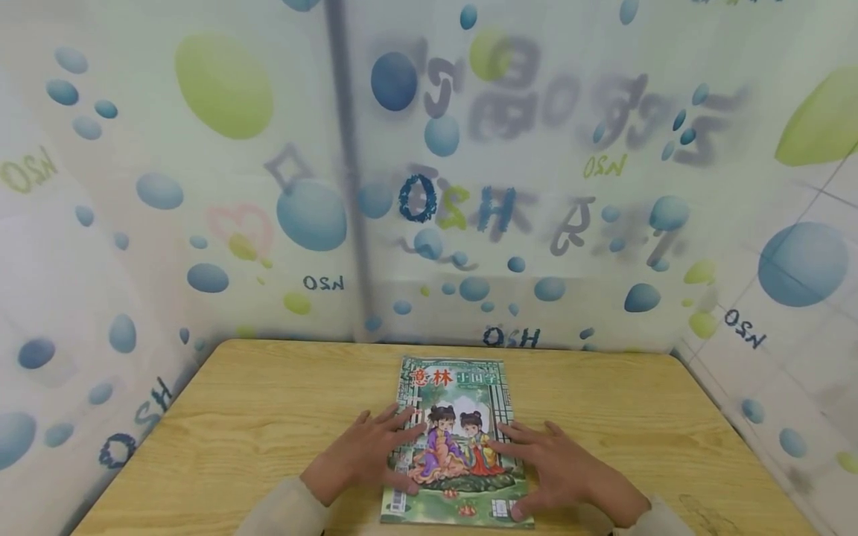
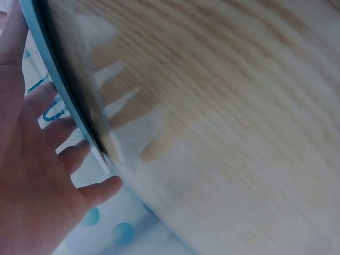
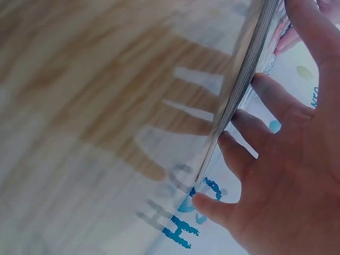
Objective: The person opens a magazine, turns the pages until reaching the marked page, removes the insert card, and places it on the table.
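Observation:
A magazine (image 1: 465, 383) with two cartoon children in colourful robes on its green cover lies face up near the table's front edge. At its left side my left hand (image 1: 365, 450) has its fingers spread, with fingertips and thumb over the cover's edge. Along the opposite side, my right hand (image 1: 563, 465) lies the same way, its thumb close to the lower right corner. Both wrist views show the fingers (image 2: 74, 155) and fingertips (image 3: 260, 84) right at the magazine's thin edge, spread rather than wrapped round it.
The light wooden table (image 1: 281, 402) has a glossy top that reflects the hands. Behind it hangs a pale curtain (image 1: 570, 164) printed with blue and green dots and mirrored H2O lettering. Similar panels (image 1: 100, 246) close in the left and right sides.

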{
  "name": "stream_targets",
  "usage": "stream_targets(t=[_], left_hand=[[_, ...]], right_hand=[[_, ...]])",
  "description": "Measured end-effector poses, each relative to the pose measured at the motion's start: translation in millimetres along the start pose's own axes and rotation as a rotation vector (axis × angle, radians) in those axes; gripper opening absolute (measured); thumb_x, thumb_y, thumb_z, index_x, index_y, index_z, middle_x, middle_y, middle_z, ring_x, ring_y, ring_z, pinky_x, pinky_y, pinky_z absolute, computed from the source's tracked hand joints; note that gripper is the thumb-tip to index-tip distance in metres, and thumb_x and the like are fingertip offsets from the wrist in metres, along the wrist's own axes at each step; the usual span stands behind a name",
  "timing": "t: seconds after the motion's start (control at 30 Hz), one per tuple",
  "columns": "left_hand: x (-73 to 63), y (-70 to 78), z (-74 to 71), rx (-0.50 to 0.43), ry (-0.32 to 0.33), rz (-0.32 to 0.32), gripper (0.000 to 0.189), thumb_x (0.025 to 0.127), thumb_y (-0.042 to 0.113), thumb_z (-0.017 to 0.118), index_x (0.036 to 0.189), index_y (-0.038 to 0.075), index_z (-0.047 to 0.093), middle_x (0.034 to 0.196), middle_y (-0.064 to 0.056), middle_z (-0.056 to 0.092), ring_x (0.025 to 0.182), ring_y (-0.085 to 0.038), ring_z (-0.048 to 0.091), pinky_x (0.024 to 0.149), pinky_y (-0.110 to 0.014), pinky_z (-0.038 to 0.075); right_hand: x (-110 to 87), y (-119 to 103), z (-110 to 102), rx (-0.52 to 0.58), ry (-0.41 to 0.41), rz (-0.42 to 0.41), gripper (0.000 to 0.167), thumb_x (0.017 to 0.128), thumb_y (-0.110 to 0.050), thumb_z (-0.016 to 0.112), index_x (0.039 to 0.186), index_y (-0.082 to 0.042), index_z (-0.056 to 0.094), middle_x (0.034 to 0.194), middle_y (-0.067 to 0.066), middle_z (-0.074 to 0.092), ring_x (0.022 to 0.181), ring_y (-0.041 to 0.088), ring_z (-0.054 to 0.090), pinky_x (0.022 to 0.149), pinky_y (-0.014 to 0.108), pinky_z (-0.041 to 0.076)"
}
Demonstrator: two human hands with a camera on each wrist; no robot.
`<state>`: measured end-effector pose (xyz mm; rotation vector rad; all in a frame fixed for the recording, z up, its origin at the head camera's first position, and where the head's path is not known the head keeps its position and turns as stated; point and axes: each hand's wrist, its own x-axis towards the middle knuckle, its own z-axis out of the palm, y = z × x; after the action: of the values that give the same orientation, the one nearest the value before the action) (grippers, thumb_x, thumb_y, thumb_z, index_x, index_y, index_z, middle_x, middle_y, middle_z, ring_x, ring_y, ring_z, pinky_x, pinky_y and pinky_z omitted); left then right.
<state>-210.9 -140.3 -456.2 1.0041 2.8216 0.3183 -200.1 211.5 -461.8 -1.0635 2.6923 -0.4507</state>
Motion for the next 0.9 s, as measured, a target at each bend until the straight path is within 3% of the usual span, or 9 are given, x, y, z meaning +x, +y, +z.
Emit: stream_targets(t=[0.37,0.9], left_hand=[[1.6,0.0,1.9,-0.001,0.005,0.019,0.091,0.079,0.071,0.064,0.151,0.021,0.044,0.160,-0.011,0.032,0.144,-0.042,0.030,0.106,-0.071,0.029],[4.2,4.2,-1.1,0.001,-0.027,-0.014,0.090,0.077,0.071,0.066,0.150,0.021,0.047,0.158,-0.012,0.036,0.144,-0.043,0.031,0.106,-0.070,0.030]], right_hand=[[-1.6,-2.2,-0.8,-0.004,0.006,0.025,0.090,0.075,-0.072,0.068,0.152,-0.033,0.042,0.156,0.011,0.040,0.141,0.044,0.035,0.101,0.081,0.019],[-1.3,-2.9,0.5,-0.004,0.016,0.027,0.090,0.074,-0.070,0.069,0.151,-0.029,0.045,0.157,0.012,0.038,0.140,0.044,0.036,0.101,0.080,0.020]])
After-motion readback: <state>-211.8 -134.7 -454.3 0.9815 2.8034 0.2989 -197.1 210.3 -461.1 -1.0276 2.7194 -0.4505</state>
